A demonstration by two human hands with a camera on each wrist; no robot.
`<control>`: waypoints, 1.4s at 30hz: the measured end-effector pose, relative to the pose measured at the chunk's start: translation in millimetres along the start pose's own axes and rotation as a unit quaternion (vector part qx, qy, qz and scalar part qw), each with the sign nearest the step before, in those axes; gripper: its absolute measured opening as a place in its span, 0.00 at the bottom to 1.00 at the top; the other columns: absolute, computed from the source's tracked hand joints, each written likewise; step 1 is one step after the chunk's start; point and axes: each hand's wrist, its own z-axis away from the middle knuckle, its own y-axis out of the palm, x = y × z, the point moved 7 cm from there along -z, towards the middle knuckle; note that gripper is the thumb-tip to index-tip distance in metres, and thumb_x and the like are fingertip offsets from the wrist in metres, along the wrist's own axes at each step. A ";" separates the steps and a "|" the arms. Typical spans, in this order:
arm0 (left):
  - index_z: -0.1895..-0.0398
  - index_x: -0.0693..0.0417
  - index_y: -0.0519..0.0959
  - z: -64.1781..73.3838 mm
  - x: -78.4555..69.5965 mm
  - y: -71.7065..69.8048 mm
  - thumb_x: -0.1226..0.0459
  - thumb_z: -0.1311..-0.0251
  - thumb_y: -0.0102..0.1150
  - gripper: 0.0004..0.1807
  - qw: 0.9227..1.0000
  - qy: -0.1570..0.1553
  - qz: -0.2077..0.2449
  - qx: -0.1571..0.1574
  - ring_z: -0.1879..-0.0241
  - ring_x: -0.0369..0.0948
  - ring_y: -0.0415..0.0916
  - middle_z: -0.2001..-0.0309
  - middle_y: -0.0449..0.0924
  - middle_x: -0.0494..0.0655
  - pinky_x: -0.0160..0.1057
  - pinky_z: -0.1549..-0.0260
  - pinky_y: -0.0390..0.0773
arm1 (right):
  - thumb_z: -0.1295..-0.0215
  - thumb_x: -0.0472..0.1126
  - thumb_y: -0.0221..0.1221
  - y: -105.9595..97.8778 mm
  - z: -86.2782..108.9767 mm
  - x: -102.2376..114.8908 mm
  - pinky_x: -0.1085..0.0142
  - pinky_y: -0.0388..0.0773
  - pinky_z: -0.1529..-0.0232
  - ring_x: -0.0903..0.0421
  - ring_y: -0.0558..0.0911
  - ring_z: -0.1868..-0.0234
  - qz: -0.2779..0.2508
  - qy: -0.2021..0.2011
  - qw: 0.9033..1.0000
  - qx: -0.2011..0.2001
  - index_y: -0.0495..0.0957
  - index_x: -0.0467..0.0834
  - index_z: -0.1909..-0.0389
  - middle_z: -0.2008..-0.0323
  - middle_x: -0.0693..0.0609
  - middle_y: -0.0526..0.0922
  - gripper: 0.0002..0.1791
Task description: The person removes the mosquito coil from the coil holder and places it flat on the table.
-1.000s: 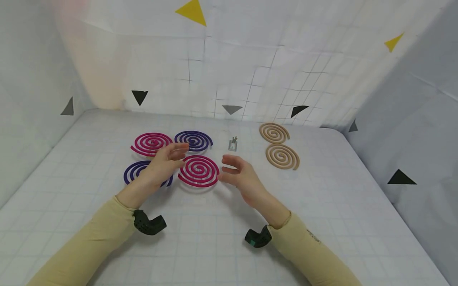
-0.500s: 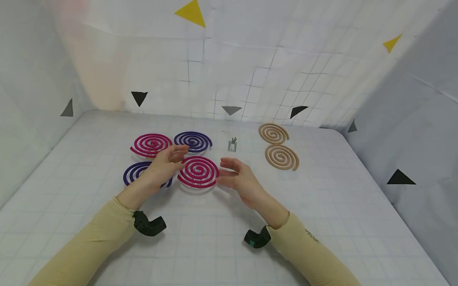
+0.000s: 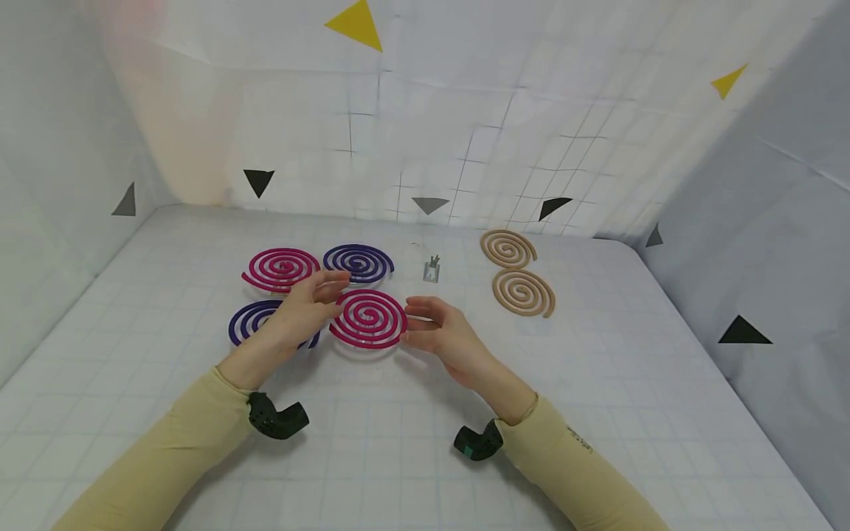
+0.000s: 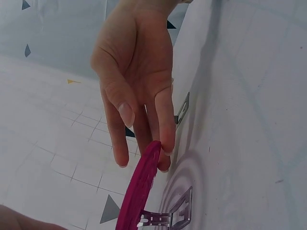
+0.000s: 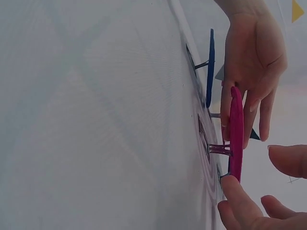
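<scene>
A magenta mosquito coil (image 3: 368, 316) lies level between my two hands, raised off the table on a small metal stand (image 4: 181, 211). My left hand (image 3: 304, 308) is at its left edge with loosely bent fingers; the thumb tip lies by the rim. At the right edge, my right hand (image 3: 451, 335) has its fingers spread around the rim. A fingertip (image 5: 232, 184) of that hand meets the coil's edge in the right wrist view. Neither hand visibly grips it. A dark blue coil (image 3: 235, 324) is partly hidden under my left forearm and hand.
Behind are another magenta coil (image 3: 285, 265) and a blue coil (image 3: 357, 263). A loose metal stand (image 3: 432, 271) lies at the back middle. Two tan coils (image 3: 508, 248) lie to the right. White sheets wall the table (image 3: 372, 457) at the back and sides.
My right hand has moved slightly left and down, up to the magenta coil's right edge. My left hand and the coils look the same.
</scene>
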 end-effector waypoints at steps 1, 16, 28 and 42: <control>0.25 0.57 0.58 -0.1 -0.1 0.0 0.73 0.30 0.47 0.30 1.000 -0.001 0.000 0.000 0.23 0.55 0.52 0.24 0.58 0.57 0.55 0.28 0.59 | 0.37 0.26 0.61 -0.1 0.4 0.3 0.58 0.77 0.38 0.47 0.75 0.34 0.000 0.000 1.000 -0.001 0.64 0.38 0.29 0.33 0.42 0.71 0.34; 0.25 0.57 0.58 -0.4 0.0 0.1 0.72 0.31 0.48 0.31 1.000 0.001 0.007 -0.001 0.23 0.54 0.52 0.24 0.59 0.56 0.55 0.28 0.60 | 0.37 0.27 0.61 -2.6 2.0 3.7 0.59 0.76 0.37 0.46 0.75 0.34 0.010 -0.012 1.000 0.006 0.65 0.37 0.30 0.34 0.43 0.72 0.33; 0.25 0.56 0.58 1.7 -2.6 0.2 0.72 0.30 0.48 0.31 1.000 0.000 0.020 0.002 0.24 0.54 0.54 0.24 0.60 0.55 0.58 0.28 0.59 | 0.38 0.28 0.62 -5.6 2.2 7.0 0.56 0.74 0.34 0.48 0.74 0.33 0.011 -0.019 1.000 -0.009 0.67 0.37 0.32 0.35 0.44 0.73 0.32; 0.25 0.57 0.58 4.1 -9.2 1.3 0.73 0.31 0.48 0.31 1.000 0.013 0.023 0.000 0.24 0.53 0.54 0.25 0.60 0.57 0.56 0.28 0.60 | 0.37 0.30 0.63 -12.5 3.3 13.2 0.57 0.76 0.37 0.48 0.76 0.35 0.029 -0.029 0.999 -0.016 0.71 0.39 0.35 0.36 0.46 0.76 0.28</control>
